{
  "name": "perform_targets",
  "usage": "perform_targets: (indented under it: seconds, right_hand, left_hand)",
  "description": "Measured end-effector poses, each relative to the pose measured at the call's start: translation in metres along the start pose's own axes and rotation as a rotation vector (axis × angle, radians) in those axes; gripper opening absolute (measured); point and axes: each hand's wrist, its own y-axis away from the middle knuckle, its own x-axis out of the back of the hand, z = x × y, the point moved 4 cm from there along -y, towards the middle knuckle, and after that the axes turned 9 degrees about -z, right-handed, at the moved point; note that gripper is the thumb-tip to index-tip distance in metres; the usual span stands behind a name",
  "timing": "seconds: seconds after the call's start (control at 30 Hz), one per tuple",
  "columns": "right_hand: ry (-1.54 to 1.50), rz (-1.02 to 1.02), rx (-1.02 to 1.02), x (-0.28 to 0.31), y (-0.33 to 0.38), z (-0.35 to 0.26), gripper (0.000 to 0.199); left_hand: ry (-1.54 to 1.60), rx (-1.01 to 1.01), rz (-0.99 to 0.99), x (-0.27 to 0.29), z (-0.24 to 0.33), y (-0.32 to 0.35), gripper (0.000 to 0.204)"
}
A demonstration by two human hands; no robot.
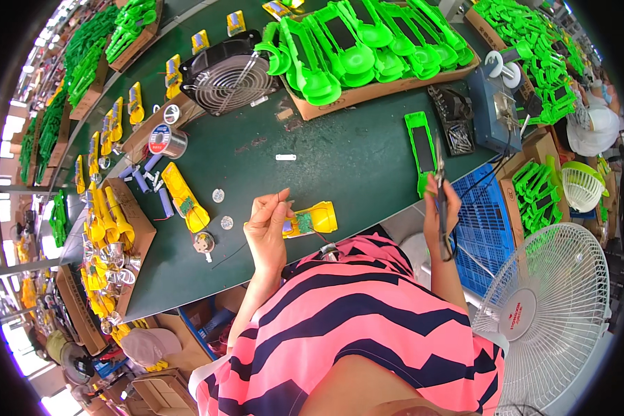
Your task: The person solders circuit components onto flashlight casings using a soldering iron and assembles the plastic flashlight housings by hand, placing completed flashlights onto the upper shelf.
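Near the middle of the frame my left hand point(267, 220) has its fingertips together, on what I cannot tell, just beside the yellow casing point(324, 216) and its green circuit board point(304, 222), which lie on the dark green table point(353, 156). Right of centre, the fingers of my right hand point(453, 203) are clamped on a long dark tool point(442, 186), near the bright green casing point(421, 145)

Print check | white fan point(544, 312): lettering on its round hub | wire spool point(177, 145): printed label, partly red | cardboard box point(489, 31), upper right: dark characters along its side, small
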Motion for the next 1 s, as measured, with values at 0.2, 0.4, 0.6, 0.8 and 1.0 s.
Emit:
perform_targets:
  seconds: [0.2,0.4,0.6,0.8,1.0]
  right_hand:
    - [0.229,0.061,0.137,-0.011,-0.012,0.001,0.038]
    - [-0.137,-0.225,0.009,-0.048,-0.019,-0.030,0.028]
    - [-0.152,-0.611,0.387,-0.077,-0.033,-0.072,0.040]
    - [0.027,-0.514,0.610,-0.070,-0.032,-0.094,0.026]
    - [-0.924,-0.535,-0.581,-0.100,-0.038,-0.060,0.014]
  left_hand:
    - [0.017,0.005,0.085,0.000,0.006,0.001,0.016]
    - [-0.158,0.087,0.117,0.010,0.011,-0.001,0.011]
    - [-1.244,-0.301,-0.224,0.011,0.031,-0.024,0.006]
    - [-1.374,-0.123,-0.400,0.007,0.013,-0.033,0.001]
    - [-1.493,-0.048,-0.475,-0.002,0.009,-0.035,0.003]
